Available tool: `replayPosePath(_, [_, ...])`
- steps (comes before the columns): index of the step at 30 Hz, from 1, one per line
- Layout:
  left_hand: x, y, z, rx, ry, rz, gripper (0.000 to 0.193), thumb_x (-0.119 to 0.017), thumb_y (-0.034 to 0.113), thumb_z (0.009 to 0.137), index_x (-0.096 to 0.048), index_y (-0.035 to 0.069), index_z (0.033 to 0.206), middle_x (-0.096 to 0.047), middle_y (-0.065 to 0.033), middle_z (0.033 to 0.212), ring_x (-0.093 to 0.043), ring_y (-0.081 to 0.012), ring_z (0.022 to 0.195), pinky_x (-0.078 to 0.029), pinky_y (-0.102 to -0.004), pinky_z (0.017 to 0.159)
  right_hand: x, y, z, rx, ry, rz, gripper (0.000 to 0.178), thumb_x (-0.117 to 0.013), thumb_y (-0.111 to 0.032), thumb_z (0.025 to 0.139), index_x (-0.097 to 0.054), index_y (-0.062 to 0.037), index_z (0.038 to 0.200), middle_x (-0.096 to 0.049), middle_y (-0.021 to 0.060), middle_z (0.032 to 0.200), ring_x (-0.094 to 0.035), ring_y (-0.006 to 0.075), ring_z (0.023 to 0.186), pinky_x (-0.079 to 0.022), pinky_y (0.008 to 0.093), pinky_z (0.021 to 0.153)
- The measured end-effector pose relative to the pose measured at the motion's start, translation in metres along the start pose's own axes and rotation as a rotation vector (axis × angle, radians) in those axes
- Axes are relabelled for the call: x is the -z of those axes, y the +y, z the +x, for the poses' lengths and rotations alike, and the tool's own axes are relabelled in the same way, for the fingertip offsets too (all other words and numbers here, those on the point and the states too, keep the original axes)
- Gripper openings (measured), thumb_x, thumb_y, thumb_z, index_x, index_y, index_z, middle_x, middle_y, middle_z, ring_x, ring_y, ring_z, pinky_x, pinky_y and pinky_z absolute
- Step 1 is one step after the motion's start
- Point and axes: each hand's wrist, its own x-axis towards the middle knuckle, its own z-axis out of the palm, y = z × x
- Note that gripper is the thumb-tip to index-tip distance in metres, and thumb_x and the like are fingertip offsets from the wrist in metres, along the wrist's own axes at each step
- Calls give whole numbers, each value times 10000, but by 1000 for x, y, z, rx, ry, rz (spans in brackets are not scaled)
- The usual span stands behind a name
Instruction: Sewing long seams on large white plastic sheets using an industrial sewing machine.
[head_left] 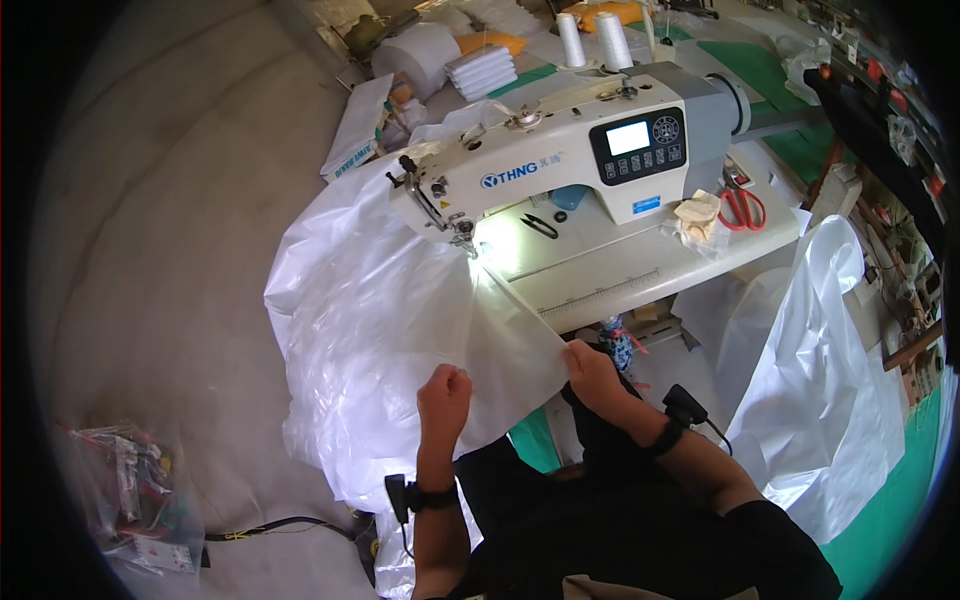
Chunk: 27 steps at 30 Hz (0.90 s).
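Note:
A large sheet of shiny white plastic-like material (350, 330) drapes from the sewing machine (540, 150) down over my lap. Its edge runs under the machine's lit needle area, where the presser foot (472, 248) meets it. My right hand (590, 372) pinches the sheet's right edge, pulling that stretch taut toward me. Closed in a fist, my left hand (444, 395) grips the same sheet further left, the fold inside its fingers partly hidden. Both wrists wear black straps with small devices.
On the machine bed lie black thread snips (540, 226); red-handled scissors (742, 208) rest at its right end beside a crumpled beige piece (698, 215). Thread cones (612, 42) stand behind. More white sheeting (800, 400) hangs at right. A bag of scraps (135, 490) sits lower left.

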Motion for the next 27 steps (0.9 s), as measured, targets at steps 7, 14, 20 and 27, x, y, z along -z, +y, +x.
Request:
replayPosePath(7, [-27,94,-43,-256,-898,-232,219,-561,180,904,-591,-15,997,-619,-107,694,-625,-190,600,-502,-288,572,-13,-8,-3,-24,-137,404,166,-537,-164,921,-556,-18,997,-604,66,776,-573,136,678,-465,287,623])
replayPosePath(14, [-28,114,-29,-773,-114,451,377,-674,249,794,-588,13,1075,-556,-153,1181,-530,-314,1115,-354,-508,973,3,-5,4,-468,-346,1107,191,-473,-167,953,-562,-32,1056,-586,14,885,-545,97,753,-460,247,666])
replayPosePath(20, [-58,66,-32,-829,-70,390,215,-584,82,830,-609,-1,1026,-621,-151,1096,-586,-297,1077,-350,-511,1016,8,-26,-2,-535,-432,1366,181,-474,-126,933,-548,-27,1066,-590,52,954,-590,127,826,-490,264,737])
replayPosePath(27, [-89,72,-49,-583,71,-32,139,-554,4,849,-630,-16,964,-664,-145,966,-641,-318,942,-471,-407,909,-3,-9,0,-495,-484,1373,186,-451,-89,911,-551,-21,1052,-596,71,985,-594,148,832,-495,282,737])
